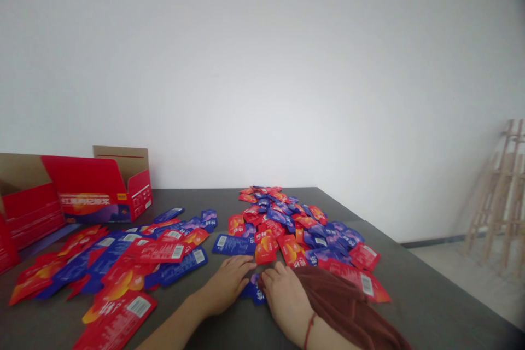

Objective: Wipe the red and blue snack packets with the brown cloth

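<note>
The left hand (227,284) and the right hand (286,301) both lie open and low over the tabletop (410,306), with the fingers a little curved, and neither seems closed on anything. Between them, just at the fingers, is a blue sachet (255,290), and a red sachet (266,250) lies just ahead. For such thin, slippery packets, flat and gentle fingers work well, because the packets slide easily on each other. A large heap of red and blue sachets (279,219) lies ahead, and a looser spread of sachets (118,262) lies on the left. Behind that spread stand an open red cardboard box (96,191) and a second red box (24,213), flaps up; from this angle I cannot see inside them. A brown cloth (344,306) lies over the right forearm.
</note>
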`<state>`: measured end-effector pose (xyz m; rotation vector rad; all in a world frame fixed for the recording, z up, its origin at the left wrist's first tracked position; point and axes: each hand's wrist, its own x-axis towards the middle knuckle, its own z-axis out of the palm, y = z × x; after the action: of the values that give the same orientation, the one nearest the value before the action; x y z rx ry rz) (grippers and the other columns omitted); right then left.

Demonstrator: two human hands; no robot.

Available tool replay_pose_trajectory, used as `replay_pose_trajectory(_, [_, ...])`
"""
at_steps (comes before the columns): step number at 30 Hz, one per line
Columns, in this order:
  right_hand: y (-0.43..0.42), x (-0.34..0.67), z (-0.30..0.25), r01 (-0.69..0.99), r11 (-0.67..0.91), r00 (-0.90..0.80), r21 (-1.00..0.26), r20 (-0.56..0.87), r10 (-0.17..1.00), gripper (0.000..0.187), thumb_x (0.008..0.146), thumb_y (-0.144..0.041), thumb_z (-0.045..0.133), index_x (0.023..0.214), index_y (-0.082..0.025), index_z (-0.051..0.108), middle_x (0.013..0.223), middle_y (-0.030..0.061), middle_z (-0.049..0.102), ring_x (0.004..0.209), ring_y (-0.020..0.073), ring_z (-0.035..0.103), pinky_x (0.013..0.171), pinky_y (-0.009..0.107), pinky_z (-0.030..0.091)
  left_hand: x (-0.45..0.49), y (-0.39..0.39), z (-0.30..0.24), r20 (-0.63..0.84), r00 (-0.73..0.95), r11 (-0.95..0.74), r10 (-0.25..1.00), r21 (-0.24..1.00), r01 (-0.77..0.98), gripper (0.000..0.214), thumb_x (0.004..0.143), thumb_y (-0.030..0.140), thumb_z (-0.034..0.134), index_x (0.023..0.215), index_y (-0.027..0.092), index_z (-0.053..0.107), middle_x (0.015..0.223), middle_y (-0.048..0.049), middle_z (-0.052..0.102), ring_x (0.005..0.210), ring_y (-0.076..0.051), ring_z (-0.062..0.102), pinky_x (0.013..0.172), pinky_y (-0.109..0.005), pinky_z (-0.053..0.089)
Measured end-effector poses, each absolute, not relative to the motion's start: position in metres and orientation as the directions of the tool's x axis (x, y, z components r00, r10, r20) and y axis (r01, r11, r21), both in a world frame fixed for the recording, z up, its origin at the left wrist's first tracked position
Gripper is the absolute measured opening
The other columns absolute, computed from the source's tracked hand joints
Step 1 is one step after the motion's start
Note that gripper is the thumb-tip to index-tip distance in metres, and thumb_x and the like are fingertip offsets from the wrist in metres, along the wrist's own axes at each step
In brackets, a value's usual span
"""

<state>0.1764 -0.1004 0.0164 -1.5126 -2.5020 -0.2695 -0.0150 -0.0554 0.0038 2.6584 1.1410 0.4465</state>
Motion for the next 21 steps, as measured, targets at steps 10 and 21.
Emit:
replay_pose_trajectory(10, [-0.125, 0.204, 0.014, 0.744, 0.666, -0.628, -0.051, 0.285, 0.724, 0.025, 0.091, -0.025, 0.052, 0.115, -0.025, 0.058, 0.116, -0.0019, 0.064, 0.1, 0.0208, 0.049, 0.085, 0.035, 0.038, -0.017, -0.051, -0.004, 0.225, 0.662, -0.698, 0.715, 0.288, 0.655, 0.047, 0.086, 0.012, 0.047, 0.13, 0.026, 0.049, 0.14, -0.005, 0.047, 0.13, -0.022, 0.039, 0.11, -0.043, 0.028])
replay_pose_trajectory(21, [-0.111, 0.164, 0.01, 0.733, 0.671, -0.673, 0.109, 0.255, 0.694, 0.021, 0.09, -0.021, 0.049, 0.107, -0.016, 0.062, 0.103, 0.0059, 0.066, 0.092, 0.0228, 0.05, 0.078, 0.037, 0.041, -0.016, -0.05, -0.004, 0.212, 0.666, -0.697, 0.715, 0.275, 0.662, 0.048, 0.084, 0.009, 0.044, 0.129, 0.024, 0.051, 0.139, -0.0062, 0.048, 0.13, -0.022, 0.04, 0.109, -0.042, 0.029])
